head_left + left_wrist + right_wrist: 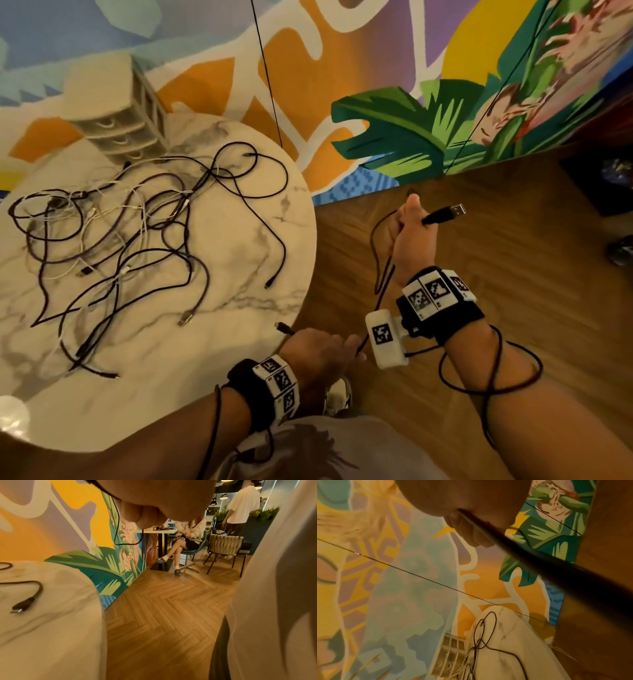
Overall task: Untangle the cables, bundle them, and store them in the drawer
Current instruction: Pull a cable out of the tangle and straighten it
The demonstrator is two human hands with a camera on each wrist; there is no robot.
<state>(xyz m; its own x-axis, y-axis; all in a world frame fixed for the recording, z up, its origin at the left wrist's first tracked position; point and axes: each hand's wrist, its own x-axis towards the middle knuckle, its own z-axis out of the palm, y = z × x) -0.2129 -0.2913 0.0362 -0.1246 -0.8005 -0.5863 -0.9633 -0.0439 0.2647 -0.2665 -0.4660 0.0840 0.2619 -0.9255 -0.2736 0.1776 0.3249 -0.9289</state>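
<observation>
Black cable (380, 260) is stretched between both hands, off the table edge, over the wood floor (513, 240).

Right hand (409, 229): raised, forearm angled up and away from the body, fingers curled into a fist round the cable near its end. USB-A plug (454, 210) sticks out of the fist on the side away from the table. From the grip the cable drops in a loose loop toward the wrist, then runs down to the other hand. Right wrist view: cable (539, 555) leaves the closed fingers (471, 534) as a dark blurred streak.

Left hand (318, 346): lower and nearer the body, back of hand up, just past the table rim. Fingers curled, pinching the same cable; its small connector (282, 328) pokes out on the table side of the grip. Left wrist view: fingers (145, 516) folded, thin cable hanging beside them.

Both wrists carry black bands with tag blocks; a separate black lead loops round the right forearm.

Remaining cables (137, 233), black and white, lie in a tangled heap on the round marble table (239, 342), to the left of both grips. Beige drawer unit (116, 113) stands at the far edge of the table, beyond the heap, drawers closed. Painted mural wall (411, 102) behind it.
</observation>
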